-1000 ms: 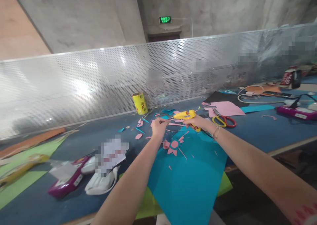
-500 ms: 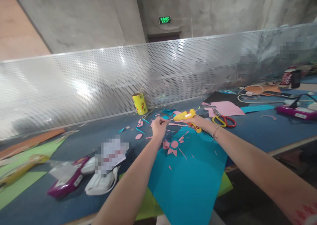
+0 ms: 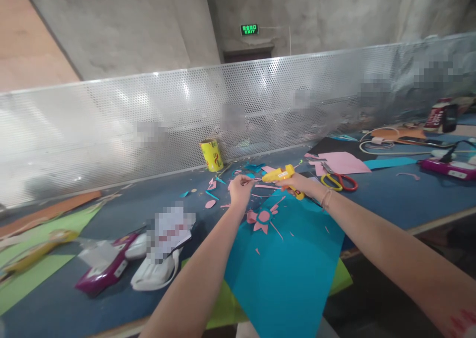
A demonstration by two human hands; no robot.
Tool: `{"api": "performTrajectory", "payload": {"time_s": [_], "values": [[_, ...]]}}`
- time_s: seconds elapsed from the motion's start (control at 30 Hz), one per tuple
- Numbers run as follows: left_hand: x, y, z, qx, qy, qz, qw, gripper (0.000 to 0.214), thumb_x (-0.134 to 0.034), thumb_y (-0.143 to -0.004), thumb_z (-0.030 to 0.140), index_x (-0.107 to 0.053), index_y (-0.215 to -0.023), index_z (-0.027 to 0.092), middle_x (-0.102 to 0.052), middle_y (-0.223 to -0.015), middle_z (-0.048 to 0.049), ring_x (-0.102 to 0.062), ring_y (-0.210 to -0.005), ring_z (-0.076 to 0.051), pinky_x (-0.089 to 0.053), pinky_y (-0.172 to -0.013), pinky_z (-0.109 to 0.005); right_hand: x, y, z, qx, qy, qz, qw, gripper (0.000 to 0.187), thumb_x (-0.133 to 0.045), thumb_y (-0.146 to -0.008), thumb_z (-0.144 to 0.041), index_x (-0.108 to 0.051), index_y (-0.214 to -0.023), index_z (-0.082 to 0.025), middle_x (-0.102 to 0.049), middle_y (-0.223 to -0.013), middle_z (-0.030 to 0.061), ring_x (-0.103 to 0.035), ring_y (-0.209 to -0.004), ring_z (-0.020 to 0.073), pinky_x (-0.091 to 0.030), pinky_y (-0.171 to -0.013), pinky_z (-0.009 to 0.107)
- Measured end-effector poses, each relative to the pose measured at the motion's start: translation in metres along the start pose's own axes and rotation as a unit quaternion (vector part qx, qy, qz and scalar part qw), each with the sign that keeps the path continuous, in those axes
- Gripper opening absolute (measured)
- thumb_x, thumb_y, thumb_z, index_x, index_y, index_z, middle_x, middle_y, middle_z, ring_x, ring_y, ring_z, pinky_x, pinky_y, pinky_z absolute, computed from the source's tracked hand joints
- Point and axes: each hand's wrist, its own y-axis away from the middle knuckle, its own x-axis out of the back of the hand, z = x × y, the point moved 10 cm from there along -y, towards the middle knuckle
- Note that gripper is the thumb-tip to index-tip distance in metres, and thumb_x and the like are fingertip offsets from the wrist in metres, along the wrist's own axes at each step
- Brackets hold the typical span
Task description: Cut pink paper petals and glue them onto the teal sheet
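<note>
My right hand is wrapped round a yellow glue gun whose nozzle points left. My left hand is pinched on a small thin pink paper strip just in front of the nozzle. Both hands hover over the far end of a teal paper sheet. On that sheet, right below the hands, lies a pink paper flower with loose pink scraps round it.
Yellow-and-red scissors lie on pink paper right of the glue gun. A yellow tape roll stands by the perforated metal screen. A purple device and a white one lie at left. Cables and another purple box sit far right.
The view has shifted slightly to the right. Both hands stay in nearly the same place, with the gun's nozzle still at the strip in my left fingers.
</note>
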Motion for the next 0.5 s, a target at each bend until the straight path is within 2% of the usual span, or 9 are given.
{"api": "performTrajectory", "payload": {"time_s": [0.2, 0.5], "values": [[-0.0002, -0.0006, -0.0019, 0.003, 0.008, -0.001, 1.000, 0.009, -0.062, -0.059, 0.018, -0.054, -0.064, 0.018, -0.061, -0.066, -0.0012, -0.060, -0.072, -0.016, -0.046, -0.070, -0.028, -0.0024, 0.0019, -0.0023, 0.005, 0.031, 0.004, 1.000, 0.011, -0.063, -0.068, -0.026, -0.057, -0.070, -0.017, -0.049, -0.046, -0.0037, -0.036, -0.035, 0.0057, -0.027, -0.033, 0.019], [0.0009, -0.0014, -0.0006, -0.002, 0.009, -0.005, 1.000, 0.008, -0.061, -0.059, 0.015, -0.054, -0.062, 0.017, -0.060, -0.066, -0.0008, -0.060, -0.073, -0.015, -0.046, -0.072, -0.029, -0.0004, -0.0008, -0.0057, 0.045, 0.011, -0.002, 0.999, 0.018, -0.064, -0.066, -0.032, -0.057, -0.069, -0.017, -0.046, -0.046, -0.0051, -0.037, -0.038, 0.0058, -0.027, -0.036, 0.018]]}}
